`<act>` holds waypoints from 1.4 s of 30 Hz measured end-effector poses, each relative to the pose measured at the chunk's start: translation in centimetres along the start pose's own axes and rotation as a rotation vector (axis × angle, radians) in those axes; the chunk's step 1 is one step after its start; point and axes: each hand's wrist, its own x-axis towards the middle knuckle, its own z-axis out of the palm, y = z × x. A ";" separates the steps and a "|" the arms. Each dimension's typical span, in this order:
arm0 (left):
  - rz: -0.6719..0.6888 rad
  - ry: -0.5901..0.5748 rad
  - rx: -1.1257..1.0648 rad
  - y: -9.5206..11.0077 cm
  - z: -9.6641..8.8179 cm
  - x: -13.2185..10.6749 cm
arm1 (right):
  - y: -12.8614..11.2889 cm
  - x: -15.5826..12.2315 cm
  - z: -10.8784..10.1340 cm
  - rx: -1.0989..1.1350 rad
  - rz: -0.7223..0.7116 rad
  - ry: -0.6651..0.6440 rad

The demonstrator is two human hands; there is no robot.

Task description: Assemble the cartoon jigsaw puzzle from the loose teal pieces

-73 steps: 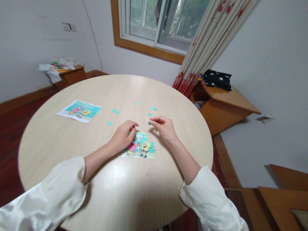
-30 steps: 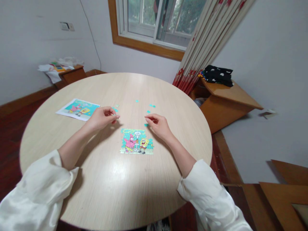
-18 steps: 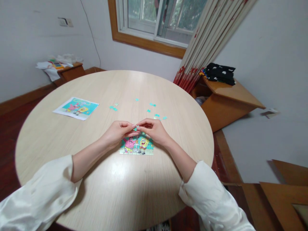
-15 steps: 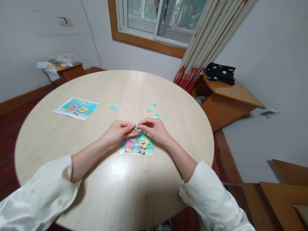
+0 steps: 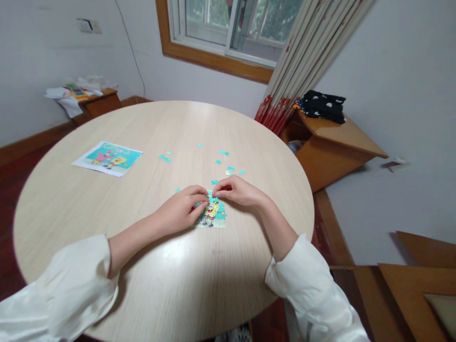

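A partly assembled jigsaw puzzle (image 5: 213,214) with a yellow cartoon figure on teal lies on the table in front of me. My left hand (image 5: 188,206) rests over its left side, fingers apart, hiding the pink figure there. At the puzzle's upper edge, my right hand (image 5: 233,191) has thumb and fingertips pinched on a small teal puzzle piece (image 5: 215,200), mostly covered by the fingers. One loose teal piece (image 5: 214,182) lies just behind the right fingertips. Another teal bit (image 5: 178,190) shows beyond my left hand.
Several loose puzzle pieces (image 5: 218,162) are scattered farther back on the round table (image 5: 160,285). A printed reference picture (image 5: 109,158) of the same cartoon lies at the left. Beyond the table stand a wooden cabinet (image 5: 338,147) with dark cloth on it and a curtain (image 5: 285,80).
My hands have moved apart from their shared hold on a small teal piece. The left has come down flat over the puzzle; the right has shifted slightly right, at its upper edge.
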 end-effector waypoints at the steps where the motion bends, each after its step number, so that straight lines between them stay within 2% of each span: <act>1: 0.024 -0.027 0.045 0.1 0.1 -0.1 | 0.1 0.0 0.0 -0.009 0.006 -0.017; 7: 0.098 -0.137 0.198 0.1 0.6 -0.5 | 0.4 0.1 -0.1 -0.022 0.009 -0.043; 12: 0.111 -0.130 0.218 -0.2 0.9 -0.7 | 0.3 0.1 0.0 -0.032 0.011 -0.035; 18: 0.113 -0.147 0.236 -0.4 1.0 -0.7 | -0.1 0.3 0.5 -0.020 0.020 0.038; 32: 0.112 -0.212 0.378 0.4 1.0 -0.9 | -0.4 0.3 0.7 -0.124 0.009 0.096; 40: 0.113 -0.184 0.394 0.5 0.9 -0.9 | -0.2 0.3 0.7 -0.220 -0.009 0.138; 42: 0.108 -0.176 0.379 0.4 1.0 -0.9 | 0.0 0.4 0.5 -0.205 -0.024 0.198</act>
